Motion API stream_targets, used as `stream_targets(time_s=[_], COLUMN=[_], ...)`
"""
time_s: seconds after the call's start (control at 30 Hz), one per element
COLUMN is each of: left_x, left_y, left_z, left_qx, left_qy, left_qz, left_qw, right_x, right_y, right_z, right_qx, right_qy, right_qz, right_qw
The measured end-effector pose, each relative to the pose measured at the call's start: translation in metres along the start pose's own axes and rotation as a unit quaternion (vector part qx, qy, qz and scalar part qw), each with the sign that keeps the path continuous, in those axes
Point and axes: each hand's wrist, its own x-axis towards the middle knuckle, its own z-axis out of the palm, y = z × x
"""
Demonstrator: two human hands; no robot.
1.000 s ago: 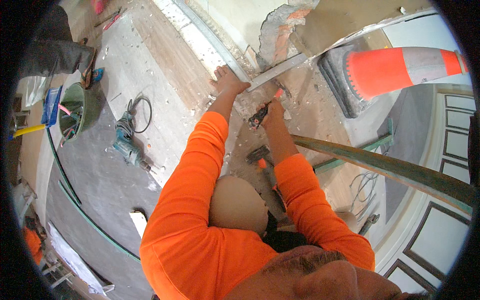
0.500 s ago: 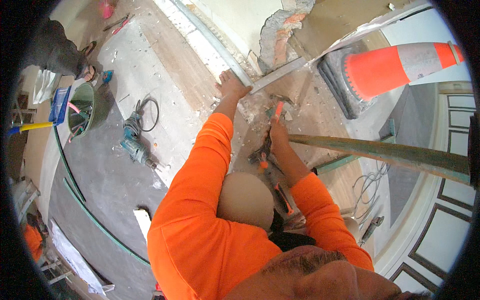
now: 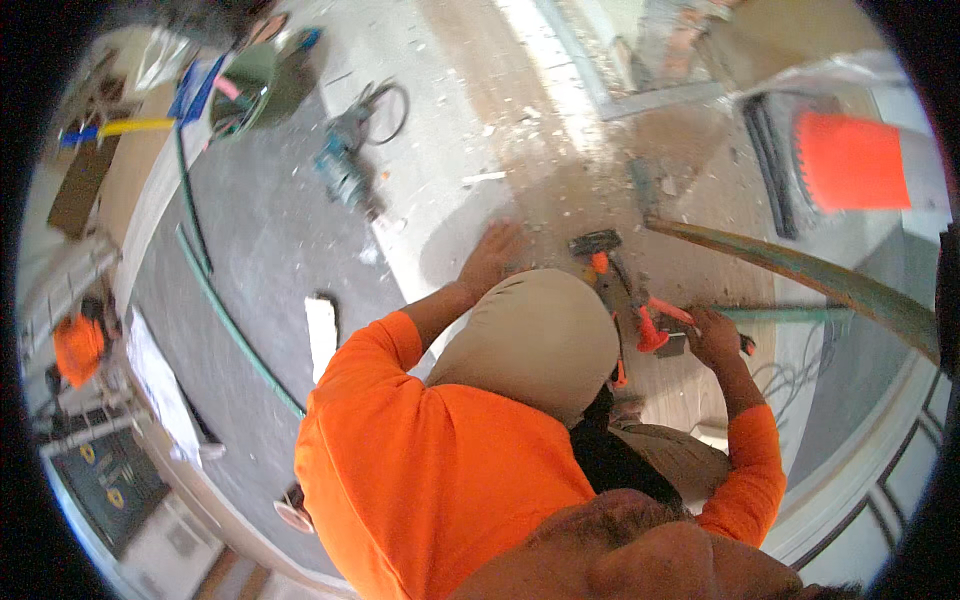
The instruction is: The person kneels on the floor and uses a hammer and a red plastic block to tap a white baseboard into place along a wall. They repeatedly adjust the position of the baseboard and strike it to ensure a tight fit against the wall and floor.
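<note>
My left hand (image 3: 492, 258) is beside my bent knee, low over the dusty floor, fingers stretched out and slightly blurred, holding nothing. On the other side of the knee, my right hand (image 3: 714, 335) is closed around the handle of a hammer (image 3: 672, 311) with an orange shaft; its dark grip end shows past the hand, while its head is hard to make out. A red flared piece (image 3: 652, 336), perhaps a chisel's hand guard, lies just beside the shaft. A club hammer (image 3: 595, 242) with a dark head and orange handle rests in front of my knee.
A teal power drill (image 3: 345, 170) with its cord lies ahead on the left, a bucket (image 3: 262, 95) of tools beyond it. A rusty metal bar (image 3: 800, 262) slants across the right near a traffic cone (image 3: 850, 160). Rubble litters the floor by a metal frame (image 3: 660, 100).
My left hand has left the metal frame's corner and come back beside my knee. My right hand has moved back and to the right with the hammer. The view has shifted.
</note>
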Motion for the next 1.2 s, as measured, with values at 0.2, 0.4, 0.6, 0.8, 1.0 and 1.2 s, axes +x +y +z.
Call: stream_targets(time_s=[0.2,0.4,0.6,0.8,1.0,1.2], left_x=[-0.092,-0.116,-0.134,-0.127,-0.131,-0.133], left_y=[0.018,0.043,0.044,0.046,0.043,0.048], left_z=[-0.007,-0.033,-0.043,-0.051,-0.049,-0.048], left_qx=[0.03,0.045,0.045,0.066,0.075,0.074], left_qy=[-0.078,0.026,-0.078,-0.132,-0.115,-0.115], left_qz=[-0.052,-0.437,-0.599,-0.598,-0.589,-0.605], left_qw=[0.995,0.898,0.796,0.788,0.796,0.784], right_x=[0.0,0.009,-0.005,0.01,0.03,0.061], right_y=[0.049,0.056,0.076,0.089,0.088,0.126], right_z=[0.03,0.035,0.05,0.049,0.044,0.06], right_qx=[-0.035,-0.102,0.027,-0.027,-0.063,-0.087], right_qy=[-0.016,-0.029,0.001,-0.036,-0.15,-0.254], right_qz=[0.065,0.044,0.109,0.097,0.065,-0.02], right_qw=[0.997,0.993,0.994,0.994,0.985,0.963])
